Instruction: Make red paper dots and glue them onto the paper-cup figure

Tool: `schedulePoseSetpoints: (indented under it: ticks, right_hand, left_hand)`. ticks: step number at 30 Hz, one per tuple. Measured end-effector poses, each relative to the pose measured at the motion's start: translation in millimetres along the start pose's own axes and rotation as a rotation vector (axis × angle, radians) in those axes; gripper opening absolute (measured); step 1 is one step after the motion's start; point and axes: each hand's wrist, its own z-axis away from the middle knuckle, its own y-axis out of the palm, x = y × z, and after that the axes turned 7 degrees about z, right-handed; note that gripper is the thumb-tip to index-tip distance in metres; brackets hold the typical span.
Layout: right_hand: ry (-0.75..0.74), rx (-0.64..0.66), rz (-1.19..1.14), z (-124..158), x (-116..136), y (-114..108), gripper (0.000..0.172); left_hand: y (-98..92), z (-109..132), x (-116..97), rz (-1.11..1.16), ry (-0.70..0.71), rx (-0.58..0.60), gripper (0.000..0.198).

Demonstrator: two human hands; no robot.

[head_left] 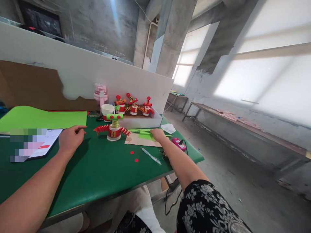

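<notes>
My left hand (71,139) rests above the green tabletop beside a tablet (50,140), fingers curled in with nothing visible in them. My right hand (157,135) reaches to light green paper pieces (145,135), its fingers closed at their edge and partly hidden. Those pieces lie on a tan card (133,139). Between my hands stands a paper-cup figure (114,132) with a green roll for a head, a folded yellow-green paper neck and folded red paper arms. A pen (151,156) and two red paper dots (136,160) lie in front of it.
Behind, a white box (143,122) holds three similar figures (133,108). Stacked paper cups (107,111) and a pink bottle (100,94) stand beside it. Green sheets (43,118) lie left. A crumpled white tissue (168,128) and a magenta device with a cord (178,144) sit right.
</notes>
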Motion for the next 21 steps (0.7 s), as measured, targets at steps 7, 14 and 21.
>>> schedulePoseSetpoints:
  ticks: [7,14,21]
  right_hand:
    - [0.037,-0.078,-0.05,1,-6,-5,0.031]
    - [0.046,-0.064,-0.018,-2,-9,-10,0.029]
    - [0.002,-0.046,0.045,-5,-8,-12,0.031]
  left_hand:
    - [1.1,1,3,0.003,0.032,-0.01,0.031]
    - [3.0,-1,5,-0.013,-0.002,0.04,0.023]
    - [4.0,-6,9,-0.028,-0.038,0.125,0.032]
